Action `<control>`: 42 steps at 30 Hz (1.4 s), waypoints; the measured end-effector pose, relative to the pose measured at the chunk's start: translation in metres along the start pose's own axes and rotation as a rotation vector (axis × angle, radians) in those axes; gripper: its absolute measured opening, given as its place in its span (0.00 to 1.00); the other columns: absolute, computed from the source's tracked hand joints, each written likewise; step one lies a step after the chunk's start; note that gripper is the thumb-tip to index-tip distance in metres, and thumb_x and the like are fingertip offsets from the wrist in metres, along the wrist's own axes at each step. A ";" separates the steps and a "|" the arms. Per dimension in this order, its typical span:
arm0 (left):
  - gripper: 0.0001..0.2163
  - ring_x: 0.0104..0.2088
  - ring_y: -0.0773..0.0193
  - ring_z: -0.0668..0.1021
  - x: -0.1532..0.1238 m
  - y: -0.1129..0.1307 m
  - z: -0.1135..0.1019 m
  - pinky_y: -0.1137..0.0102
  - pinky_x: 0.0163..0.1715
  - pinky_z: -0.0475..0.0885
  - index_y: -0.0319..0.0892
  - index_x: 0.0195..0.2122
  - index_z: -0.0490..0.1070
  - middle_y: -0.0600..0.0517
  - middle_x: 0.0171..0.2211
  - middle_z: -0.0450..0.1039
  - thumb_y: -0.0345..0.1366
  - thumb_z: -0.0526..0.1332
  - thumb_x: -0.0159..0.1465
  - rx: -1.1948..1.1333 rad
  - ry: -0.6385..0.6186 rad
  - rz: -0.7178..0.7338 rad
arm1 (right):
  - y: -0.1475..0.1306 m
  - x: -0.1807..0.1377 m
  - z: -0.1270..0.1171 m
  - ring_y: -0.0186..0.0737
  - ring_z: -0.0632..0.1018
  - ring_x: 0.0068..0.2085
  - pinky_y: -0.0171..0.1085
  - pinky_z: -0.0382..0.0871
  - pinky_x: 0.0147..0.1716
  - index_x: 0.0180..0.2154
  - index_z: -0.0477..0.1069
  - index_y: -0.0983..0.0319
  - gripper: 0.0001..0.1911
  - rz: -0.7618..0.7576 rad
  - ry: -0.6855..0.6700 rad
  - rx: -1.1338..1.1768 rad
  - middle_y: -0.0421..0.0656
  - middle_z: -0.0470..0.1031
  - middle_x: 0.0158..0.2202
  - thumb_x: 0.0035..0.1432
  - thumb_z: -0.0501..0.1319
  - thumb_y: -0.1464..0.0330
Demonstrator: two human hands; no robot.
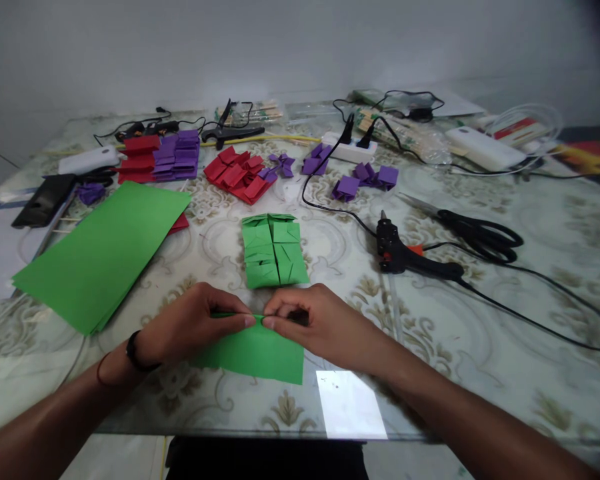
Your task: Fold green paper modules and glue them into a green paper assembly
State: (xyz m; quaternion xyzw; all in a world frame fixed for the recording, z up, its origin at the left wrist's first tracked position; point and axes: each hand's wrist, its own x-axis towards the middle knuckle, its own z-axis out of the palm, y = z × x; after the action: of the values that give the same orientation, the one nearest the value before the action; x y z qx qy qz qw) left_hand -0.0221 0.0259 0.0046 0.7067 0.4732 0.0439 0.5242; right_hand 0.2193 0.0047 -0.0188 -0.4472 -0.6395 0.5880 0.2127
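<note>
A piece of green paper (265, 357) lies near the table's front edge, its far edge pinched between both hands. My left hand (207, 317) grips that edge with thumb and fingers, a black band on the wrist. Close beside it, my right hand (305, 320) pinches the same edge, the two thumbs almost meeting. Just beyond the hands sits a folded green paper piece (275, 250) with creased flaps. To the left rests a stack of green paper sheets (105, 253).
Red folded papers (237, 175) and purple folded papers (177, 155) lie farther back. On the right are a black glue gun (410, 257) with its cord and black-handled scissors (480, 233). A white power strip (353, 148) and a dark phone (45, 200) also lie on the table.
</note>
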 end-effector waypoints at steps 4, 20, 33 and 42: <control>0.17 0.29 0.64 0.75 0.001 0.001 0.004 0.71 0.31 0.65 0.41 0.34 0.86 0.54 0.28 0.82 0.47 0.64 0.69 -0.021 -0.002 -0.009 | -0.002 0.001 0.004 0.32 0.68 0.26 0.33 0.58 0.26 0.36 0.78 0.61 0.07 -0.040 0.001 0.001 0.35 0.72 0.25 0.67 0.65 0.65; 0.18 0.25 0.67 0.66 -0.004 0.002 -0.022 0.73 0.26 0.62 0.40 0.28 0.84 0.55 0.23 0.73 0.47 0.66 0.67 -0.108 0.056 0.012 | -0.003 -0.009 -0.044 0.37 0.76 0.27 0.35 0.67 0.28 0.32 0.76 0.60 0.10 -0.001 -0.014 -0.048 0.39 0.79 0.25 0.65 0.65 0.62; 0.15 0.31 0.63 0.75 0.001 -0.003 0.004 0.70 0.34 0.67 0.41 0.36 0.85 0.53 0.31 0.82 0.47 0.64 0.68 -0.126 0.037 0.031 | -0.003 -0.002 -0.002 0.36 0.73 0.30 0.36 0.64 0.30 0.34 0.79 0.60 0.09 -0.069 0.075 -0.033 0.38 0.77 0.28 0.66 0.65 0.64; 0.22 0.26 0.68 0.61 0.002 -0.001 -0.001 0.71 0.26 0.55 0.40 0.24 0.72 0.58 0.22 0.58 0.51 0.60 0.70 -0.062 0.030 0.043 | -0.005 -0.002 -0.006 0.35 0.71 0.30 0.36 0.62 0.30 0.33 0.78 0.60 0.10 -0.065 0.098 -0.041 0.37 0.75 0.28 0.66 0.64 0.64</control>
State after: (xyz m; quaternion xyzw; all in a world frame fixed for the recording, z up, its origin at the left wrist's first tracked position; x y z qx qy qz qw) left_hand -0.0222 0.0281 0.0036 0.6994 0.4640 0.0805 0.5376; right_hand 0.2238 0.0074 -0.0122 -0.4587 -0.6543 0.5450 0.2537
